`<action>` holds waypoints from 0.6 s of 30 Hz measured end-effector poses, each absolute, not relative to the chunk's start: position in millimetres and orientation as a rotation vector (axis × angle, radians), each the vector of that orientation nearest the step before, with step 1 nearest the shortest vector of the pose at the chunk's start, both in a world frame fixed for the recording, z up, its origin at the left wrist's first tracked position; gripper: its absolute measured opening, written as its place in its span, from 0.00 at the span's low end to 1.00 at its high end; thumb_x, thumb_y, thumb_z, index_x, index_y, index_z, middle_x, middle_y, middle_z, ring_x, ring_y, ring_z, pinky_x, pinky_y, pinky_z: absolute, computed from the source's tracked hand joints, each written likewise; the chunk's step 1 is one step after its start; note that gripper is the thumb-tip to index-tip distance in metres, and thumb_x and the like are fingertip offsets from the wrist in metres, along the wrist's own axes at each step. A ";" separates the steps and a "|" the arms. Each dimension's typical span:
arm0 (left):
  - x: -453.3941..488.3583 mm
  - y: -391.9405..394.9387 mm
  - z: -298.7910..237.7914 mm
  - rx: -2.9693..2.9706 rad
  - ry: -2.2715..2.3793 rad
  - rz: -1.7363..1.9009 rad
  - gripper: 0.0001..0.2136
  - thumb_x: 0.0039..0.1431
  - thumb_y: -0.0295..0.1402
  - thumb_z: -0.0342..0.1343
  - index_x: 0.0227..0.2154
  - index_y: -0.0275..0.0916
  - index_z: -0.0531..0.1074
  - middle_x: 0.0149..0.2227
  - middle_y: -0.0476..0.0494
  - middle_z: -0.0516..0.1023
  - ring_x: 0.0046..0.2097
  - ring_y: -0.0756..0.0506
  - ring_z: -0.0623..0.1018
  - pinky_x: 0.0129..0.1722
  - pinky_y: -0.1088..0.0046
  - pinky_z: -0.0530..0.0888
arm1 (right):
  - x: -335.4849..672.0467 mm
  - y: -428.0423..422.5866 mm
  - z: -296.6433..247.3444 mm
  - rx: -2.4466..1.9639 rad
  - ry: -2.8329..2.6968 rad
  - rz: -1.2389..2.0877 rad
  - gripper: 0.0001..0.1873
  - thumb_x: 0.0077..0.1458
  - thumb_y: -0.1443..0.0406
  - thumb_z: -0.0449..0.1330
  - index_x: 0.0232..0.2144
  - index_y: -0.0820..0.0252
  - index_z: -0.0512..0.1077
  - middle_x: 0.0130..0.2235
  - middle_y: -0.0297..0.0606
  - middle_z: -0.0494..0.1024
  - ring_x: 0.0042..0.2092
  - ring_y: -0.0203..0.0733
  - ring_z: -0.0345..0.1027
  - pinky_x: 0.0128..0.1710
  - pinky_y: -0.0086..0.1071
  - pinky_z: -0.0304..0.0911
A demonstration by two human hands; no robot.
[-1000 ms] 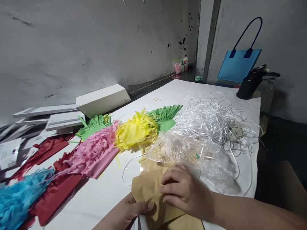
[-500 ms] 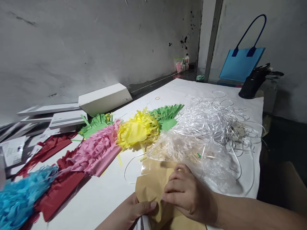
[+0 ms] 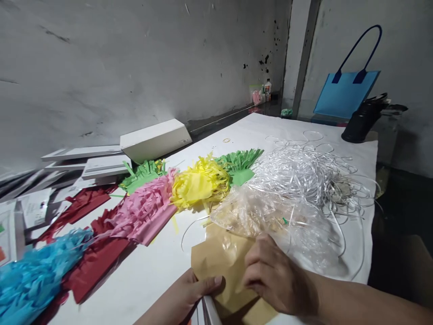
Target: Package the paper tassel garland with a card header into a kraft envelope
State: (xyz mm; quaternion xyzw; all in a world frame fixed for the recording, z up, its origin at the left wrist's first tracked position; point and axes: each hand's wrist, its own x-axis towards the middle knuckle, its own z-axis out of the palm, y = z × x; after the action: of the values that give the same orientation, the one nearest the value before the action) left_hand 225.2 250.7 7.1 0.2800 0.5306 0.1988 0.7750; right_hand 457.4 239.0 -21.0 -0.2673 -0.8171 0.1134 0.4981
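A sheet of smooth brown paper, perhaps an envelope, lies at the front of the table. My left hand grips its left side, thumb flat on top and the other fingers hidden beneath. Under that thumb, the corner of a white box-like thing shows against the paper. My right hand is over the paper's right side with fingers curled in; whatever they pinch is hidden. Just beyond the hands, a crumpled clear plastic bag lies over the far edge of the brown paper.
Fringed paper bundles in blue, red, pink, yellow and green run along the left and middle. White cord is tangled at right. White boxes, a black holder and a blue bag stand behind.
My right hand has slid slightly right across the brown paper, its fingers now more curled. More of the paper shows between the hands. The camera view has shifted a little left.
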 end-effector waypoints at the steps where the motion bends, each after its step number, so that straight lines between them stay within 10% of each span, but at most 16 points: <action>1: 224.4 250.9 8.9 0.625 1.151 0.439 0.25 0.50 0.36 0.72 0.51 0.33 0.77 0.42 0.34 0.87 0.42 0.34 0.85 0.47 0.59 0.78 | 462.4 239.1 -17.8 -0.645 -1.937 0.342 0.06 0.70 0.67 0.54 0.39 0.59 0.69 0.37 0.37 0.74 0.40 0.39 0.68 0.45 0.36 0.65; 4: 220.8 249.6 16.9 0.765 1.138 0.470 0.26 0.53 0.42 0.70 0.51 0.33 0.76 0.48 0.32 0.85 0.47 0.33 0.84 0.50 0.58 0.77 | 471.0 232.7 -10.3 -0.696 -1.768 0.592 0.12 0.71 0.60 0.54 0.54 0.54 0.65 0.37 0.36 0.73 0.38 0.39 0.69 0.41 0.33 0.68; 9: 206.1 235.7 37.9 1.112 1.394 0.708 0.36 0.52 0.51 0.68 0.57 0.31 0.70 0.58 0.28 0.77 0.56 0.33 0.78 0.54 0.61 0.75 | 445.2 191.2 -10.0 -0.740 -1.916 0.842 0.58 0.57 0.49 0.68 0.73 0.48 0.33 0.49 0.44 0.79 0.44 0.48 0.77 0.46 0.38 0.74; 14: 185.2 181.3 75.3 1.442 1.562 0.879 0.28 0.54 0.56 0.63 0.51 0.43 0.78 0.56 0.35 0.79 0.54 0.33 0.78 0.47 0.66 0.76 | 415.1 150.0 -4.6 -0.800 -1.804 0.893 0.59 0.56 0.70 0.69 0.72 0.40 0.33 0.53 0.40 0.80 0.52 0.47 0.77 0.53 0.41 0.73; 18: 183.7 105.9 91.0 1.759 1.347 1.104 0.14 0.52 0.52 0.66 0.34 0.50 0.86 0.44 0.39 0.83 0.44 0.38 0.81 0.38 0.72 0.78 | 413.6 117.8 6.6 -0.607 -1.659 0.867 0.48 0.63 0.68 0.63 0.72 0.36 0.39 0.51 0.37 0.82 0.51 0.43 0.78 0.50 0.38 0.76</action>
State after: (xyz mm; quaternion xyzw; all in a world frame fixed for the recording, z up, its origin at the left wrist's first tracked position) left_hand 183.7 105.9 91.0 0.6715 0.5142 0.4216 0.3270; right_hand 413.6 117.8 6.6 -0.2570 -0.7020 0.3669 0.5537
